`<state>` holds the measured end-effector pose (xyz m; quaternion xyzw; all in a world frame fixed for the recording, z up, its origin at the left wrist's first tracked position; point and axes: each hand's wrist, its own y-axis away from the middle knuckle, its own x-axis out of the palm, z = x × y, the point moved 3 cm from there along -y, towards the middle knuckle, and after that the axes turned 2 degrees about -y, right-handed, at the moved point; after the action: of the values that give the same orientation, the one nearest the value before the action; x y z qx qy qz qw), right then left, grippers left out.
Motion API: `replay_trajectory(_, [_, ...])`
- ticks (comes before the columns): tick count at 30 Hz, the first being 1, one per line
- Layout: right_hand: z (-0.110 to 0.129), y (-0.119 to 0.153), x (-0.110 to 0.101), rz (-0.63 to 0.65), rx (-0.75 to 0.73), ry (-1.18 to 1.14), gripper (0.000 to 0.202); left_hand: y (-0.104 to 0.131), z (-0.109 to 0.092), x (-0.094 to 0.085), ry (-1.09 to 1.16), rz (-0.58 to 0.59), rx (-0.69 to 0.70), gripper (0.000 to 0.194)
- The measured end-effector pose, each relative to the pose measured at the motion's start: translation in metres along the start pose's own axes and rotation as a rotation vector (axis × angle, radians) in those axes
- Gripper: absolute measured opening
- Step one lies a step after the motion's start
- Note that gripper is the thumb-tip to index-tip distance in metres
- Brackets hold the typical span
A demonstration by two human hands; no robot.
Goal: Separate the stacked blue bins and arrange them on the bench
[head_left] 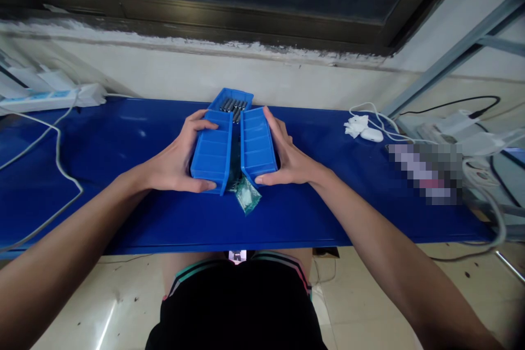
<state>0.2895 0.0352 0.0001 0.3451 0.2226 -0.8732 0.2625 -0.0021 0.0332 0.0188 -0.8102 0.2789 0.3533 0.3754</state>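
While the left hand (176, 161) and right hand (289, 158) each clasp a stiff, light-looking blue plastic bin (211, 156) by its outer wall on the blue desk (123, 186), the grip looks firm.

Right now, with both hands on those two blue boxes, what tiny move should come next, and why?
Probably ease the two bins slightly apart. The left hand grips the left blue bin, the right hand the right blue bin, and a small clear bag sits wedged in the gap between them, beside neither hand's fingers.

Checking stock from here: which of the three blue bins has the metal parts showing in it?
The rear blue bin by the wall, untouched; the other two bins show only their ribbed sides, gripped by the left hand and right hand.
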Motion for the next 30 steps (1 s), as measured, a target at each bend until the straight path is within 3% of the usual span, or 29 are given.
replay_trajectory(10, [-0.005,0.005,-0.007,-0.007,0.036,-0.020,0.148,0.004,0.003,-0.006,-0.034,-0.018,-0.008,0.125])
replay_trajectory(30, [-0.009,0.012,-0.020,-0.020,0.041,0.045,0.142,0.012,0.006,-0.021,-0.056,0.001,-0.090,0.123])
